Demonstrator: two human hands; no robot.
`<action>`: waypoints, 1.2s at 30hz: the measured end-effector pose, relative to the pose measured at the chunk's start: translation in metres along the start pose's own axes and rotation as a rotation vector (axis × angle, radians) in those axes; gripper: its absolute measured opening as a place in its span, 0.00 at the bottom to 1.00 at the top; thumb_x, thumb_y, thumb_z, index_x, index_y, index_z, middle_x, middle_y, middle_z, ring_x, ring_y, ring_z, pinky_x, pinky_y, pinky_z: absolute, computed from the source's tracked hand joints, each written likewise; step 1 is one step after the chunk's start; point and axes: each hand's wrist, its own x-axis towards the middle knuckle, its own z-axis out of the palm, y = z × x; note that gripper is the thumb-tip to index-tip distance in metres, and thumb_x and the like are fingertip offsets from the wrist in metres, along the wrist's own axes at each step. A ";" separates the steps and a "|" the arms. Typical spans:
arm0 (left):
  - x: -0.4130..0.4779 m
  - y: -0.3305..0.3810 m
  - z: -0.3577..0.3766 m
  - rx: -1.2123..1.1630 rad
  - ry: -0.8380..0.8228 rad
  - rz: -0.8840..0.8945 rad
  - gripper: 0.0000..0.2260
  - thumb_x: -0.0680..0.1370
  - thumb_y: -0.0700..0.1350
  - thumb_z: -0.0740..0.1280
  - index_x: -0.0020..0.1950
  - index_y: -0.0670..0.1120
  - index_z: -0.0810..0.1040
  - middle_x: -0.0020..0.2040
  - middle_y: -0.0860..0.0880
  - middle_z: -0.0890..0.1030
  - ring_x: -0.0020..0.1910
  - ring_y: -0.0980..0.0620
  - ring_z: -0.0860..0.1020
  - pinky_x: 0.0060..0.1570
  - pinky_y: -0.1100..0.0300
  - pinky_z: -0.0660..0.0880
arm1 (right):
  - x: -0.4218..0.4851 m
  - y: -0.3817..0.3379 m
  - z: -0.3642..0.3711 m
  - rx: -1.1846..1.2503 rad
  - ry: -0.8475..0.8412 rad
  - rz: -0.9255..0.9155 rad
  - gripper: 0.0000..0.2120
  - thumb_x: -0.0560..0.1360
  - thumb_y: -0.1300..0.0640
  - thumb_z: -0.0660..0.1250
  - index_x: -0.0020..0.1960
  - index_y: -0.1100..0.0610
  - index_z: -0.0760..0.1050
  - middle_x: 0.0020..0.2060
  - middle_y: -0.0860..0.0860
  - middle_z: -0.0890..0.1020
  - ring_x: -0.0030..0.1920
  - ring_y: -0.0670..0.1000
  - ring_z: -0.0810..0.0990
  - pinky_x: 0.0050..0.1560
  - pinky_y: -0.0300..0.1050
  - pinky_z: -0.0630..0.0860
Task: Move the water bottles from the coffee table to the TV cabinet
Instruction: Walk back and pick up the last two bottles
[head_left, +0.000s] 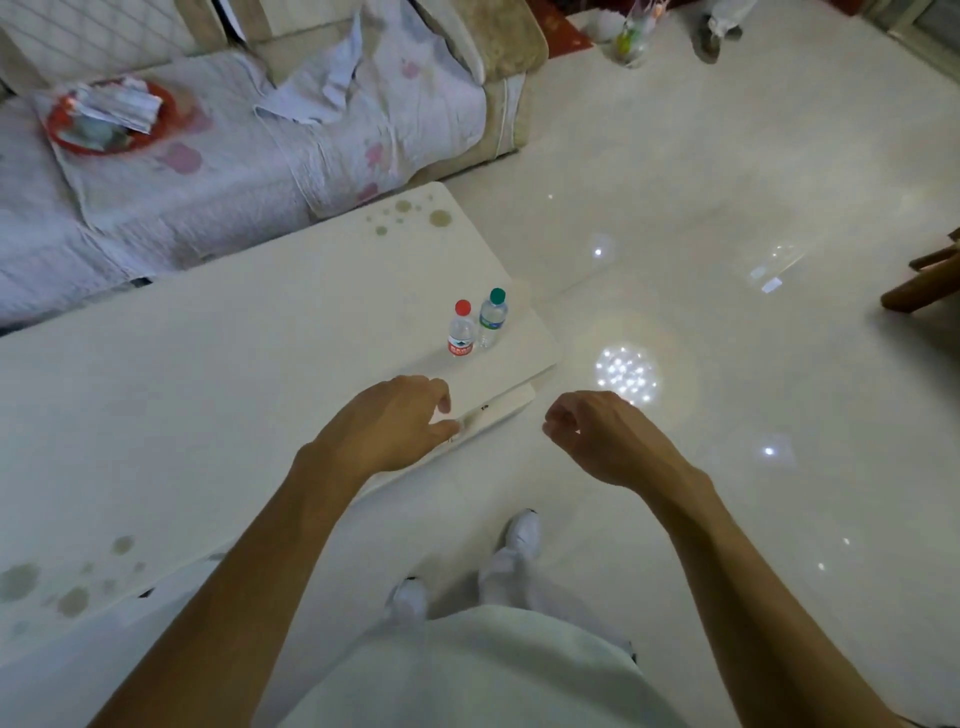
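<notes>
Two small clear water bottles stand upright, side by side, near the right end of the white coffee table. One is a red-capped bottle with a red label, the other a green-capped bottle just to its right. My left hand hovers over the table's near edge, a short way in front of the bottles, fingers loosely spread and holding nothing. Off the table's corner, over the floor, my right hand hangs with its fingers curled loosely and nothing in it. The TV cabinet is out of view.
A sofa with a pale cover runs along the table's far side, with a red tray of papers on it. Glossy white floor spreads to the right. A wooden chair leg juts in at the right edge.
</notes>
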 end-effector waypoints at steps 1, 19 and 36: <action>0.006 0.006 -0.004 -0.006 0.001 -0.018 0.16 0.78 0.56 0.63 0.62 0.49 0.74 0.62 0.49 0.78 0.55 0.50 0.77 0.58 0.56 0.75 | 0.007 0.006 -0.009 0.003 -0.017 -0.006 0.13 0.79 0.50 0.62 0.54 0.58 0.79 0.48 0.52 0.83 0.46 0.52 0.81 0.51 0.51 0.80; 0.095 0.041 -0.024 -0.155 0.055 -0.238 0.14 0.78 0.55 0.63 0.58 0.48 0.76 0.57 0.49 0.79 0.52 0.49 0.78 0.53 0.57 0.74 | 0.151 0.077 -0.067 0.016 -0.178 -0.132 0.12 0.79 0.52 0.61 0.53 0.58 0.79 0.49 0.53 0.84 0.45 0.52 0.80 0.49 0.47 0.79; 0.240 -0.066 -0.023 -0.463 -0.012 -0.325 0.14 0.78 0.52 0.66 0.58 0.46 0.76 0.57 0.45 0.81 0.52 0.45 0.79 0.50 0.58 0.73 | 0.295 0.069 -0.035 0.059 -0.287 0.084 0.17 0.78 0.54 0.64 0.65 0.60 0.73 0.61 0.56 0.80 0.59 0.55 0.79 0.60 0.47 0.76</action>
